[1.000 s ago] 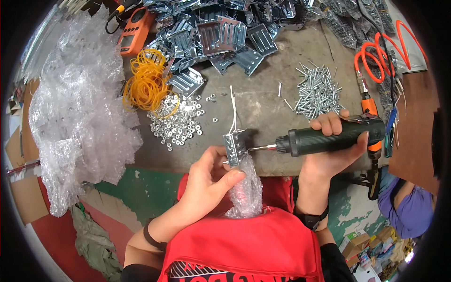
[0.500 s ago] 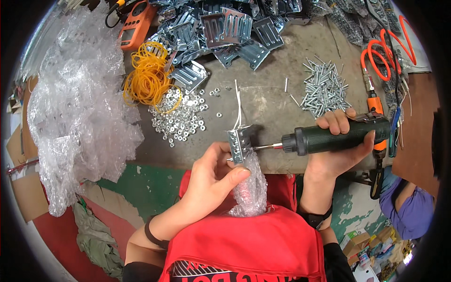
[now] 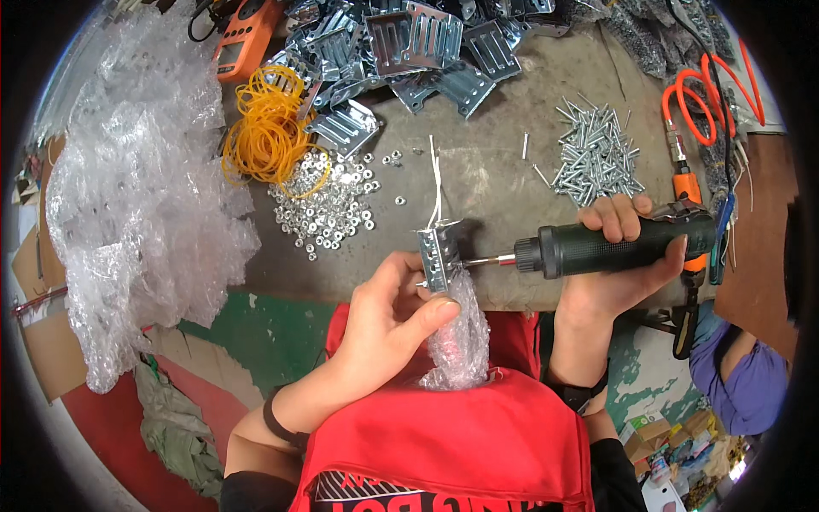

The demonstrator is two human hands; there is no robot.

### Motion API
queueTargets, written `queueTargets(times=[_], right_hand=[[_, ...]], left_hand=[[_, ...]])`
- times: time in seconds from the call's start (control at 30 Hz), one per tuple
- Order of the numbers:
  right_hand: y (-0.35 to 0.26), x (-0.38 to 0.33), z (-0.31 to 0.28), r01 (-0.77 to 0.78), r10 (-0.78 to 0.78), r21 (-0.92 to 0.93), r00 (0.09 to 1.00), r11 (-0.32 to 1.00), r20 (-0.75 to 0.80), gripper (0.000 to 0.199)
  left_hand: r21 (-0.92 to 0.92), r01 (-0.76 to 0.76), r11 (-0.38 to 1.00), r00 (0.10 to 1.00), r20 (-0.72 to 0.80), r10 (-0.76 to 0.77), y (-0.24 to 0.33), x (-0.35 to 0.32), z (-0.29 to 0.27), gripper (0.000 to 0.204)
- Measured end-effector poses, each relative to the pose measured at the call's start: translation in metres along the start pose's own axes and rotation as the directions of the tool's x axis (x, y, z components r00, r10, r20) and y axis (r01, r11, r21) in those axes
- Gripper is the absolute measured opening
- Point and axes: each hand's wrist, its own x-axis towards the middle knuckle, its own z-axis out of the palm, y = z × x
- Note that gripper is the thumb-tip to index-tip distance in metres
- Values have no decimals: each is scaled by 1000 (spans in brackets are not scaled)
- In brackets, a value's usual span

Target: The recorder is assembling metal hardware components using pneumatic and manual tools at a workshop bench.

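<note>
My left hand (image 3: pixel 394 305) is closed on a small metal bracket (image 3: pixel 433 260) at the table's near edge. Two white wires stick up from the bracket, and a bubble-wrapped part (image 3: pixel 459 341) hangs below it toward my red apron. In my right hand (image 3: pixel 616 247) lies a dark green electric screwdriver (image 3: pixel 610 246), held level and pointing left. Its bit meets the bracket's right side; the screw head there is hidden. A bolt end shows on the bracket's left side, by my left fingers.
Loose nuts (image 3: pixel 320 200) and orange rubber bands (image 3: pixel 269 128) lie at the left, beside bubble wrap (image 3: pixel 145 188). Slotted metal brackets (image 3: pixel 418 38) pile up at the back, near an orange meter (image 3: pixel 245 38). Screws (image 3: pixel 597 154) are heaped at the right, by an orange air hose (image 3: pixel 712 98).
The view has shifted slightly. Both hands, the bracket and the screwdriver keep nearly the same pose, with the bit still at the bracket.
</note>
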Motion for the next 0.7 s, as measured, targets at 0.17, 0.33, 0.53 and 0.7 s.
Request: queueTargets(times=[0.17,0.33,0.53,0.7], right_hand=[[1,0,2,3,-3,-16,1000,1000,-9,52],[0,2,1,-40,40,-5,999,999,-8,46],[0,1,7,-17,10,-106,997,994,-73,49],[3,6,13,-15,-31,-238,982,971,-186,43]], left_hand=[[16,-7,1000,1000,-29,8,-5,0,-1,44],[179,14,984,999,29,-20,17,1,-6,44],[374,32,927,957,257,-137,38,14,-36,29],[639,-400,657,911,201,359,12,21,-28,21]])
